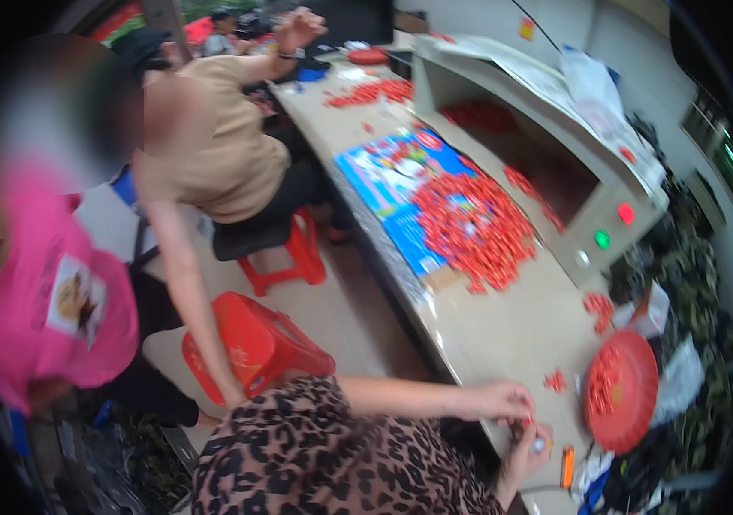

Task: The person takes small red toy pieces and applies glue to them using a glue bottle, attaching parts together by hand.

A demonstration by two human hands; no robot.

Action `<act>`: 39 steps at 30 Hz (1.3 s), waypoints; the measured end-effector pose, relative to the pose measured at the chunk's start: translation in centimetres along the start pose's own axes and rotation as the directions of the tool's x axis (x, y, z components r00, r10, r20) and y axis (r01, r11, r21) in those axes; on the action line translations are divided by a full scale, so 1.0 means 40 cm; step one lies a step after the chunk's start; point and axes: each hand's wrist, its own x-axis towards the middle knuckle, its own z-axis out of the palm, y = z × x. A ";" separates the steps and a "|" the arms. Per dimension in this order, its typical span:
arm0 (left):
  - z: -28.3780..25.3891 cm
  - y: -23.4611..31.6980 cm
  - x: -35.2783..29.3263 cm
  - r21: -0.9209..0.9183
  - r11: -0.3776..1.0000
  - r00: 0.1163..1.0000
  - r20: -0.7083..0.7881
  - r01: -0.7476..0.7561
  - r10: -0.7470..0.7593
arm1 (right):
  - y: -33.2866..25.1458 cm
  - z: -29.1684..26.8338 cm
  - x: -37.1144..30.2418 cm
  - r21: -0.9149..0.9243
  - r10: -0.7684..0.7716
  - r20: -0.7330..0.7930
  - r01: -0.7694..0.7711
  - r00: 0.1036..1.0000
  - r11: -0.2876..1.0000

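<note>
My left hand (503, 401) is closed at the table's near edge, its fingertips pinched on a small red piece (526, 421). Just below it my right hand (527, 455) is curled up close against the left fingertips. A small whitish round thing (539, 445) shows between the right fingers; its kind is too blurred to make out. To the right of my hands lies an orange stick-shaped object (567, 468). A red round basin (646, 403) with small red pieces in it rests beyond, and a few loose red pieces (555, 380) lie nearer.
A large heap of red pieces (478, 227) covers a blue printed sheet (405, 236). Behind it stands a beige box-shaped machine (585, 249) with lit buttons. At left are a person in tan (233, 129), a person in pink (57, 283) and red stools (246, 335).
</note>
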 end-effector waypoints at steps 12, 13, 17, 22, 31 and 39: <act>0.017 0.001 0.016 0.045 0.999 0.999 0.050 -0.016 0.014 | -0.015 -0.004 0.011 0.267 -0.048 0.006 0.045 0.999 0.963; 0.017 0.005 0.016 0.027 0.999 0.999 0.044 -0.021 0.020 | -0.015 -0.006 0.011 0.258 -0.054 0.011 0.049 0.998 0.965; -0.036 0.057 0.042 0.145 0.989 0.999 -0.034 -0.035 0.041 | -0.013 -0.016 0.015 0.299 -0.034 -0.012 0.036 0.999 0.954; -0.202 0.208 0.173 0.437 0.884 0.904 -0.289 -0.168 0.315 | -0.027 -0.004 0.020 0.256 0.005 -0.038 0.005 0.999 0.967; -0.411 0.367 0.416 0.262 0.959 0.850 -0.525 0.112 0.044 | -0.034 0.022 0.009 0.230 0.036 -0.104 -0.011 0.994 0.973; -0.287 0.377 0.267 0.633 0.757 0.922 -0.371 0.162 0.112 | -0.025 0.022 0.022 0.264 0.175 -0.127 -0.137 0.976 0.955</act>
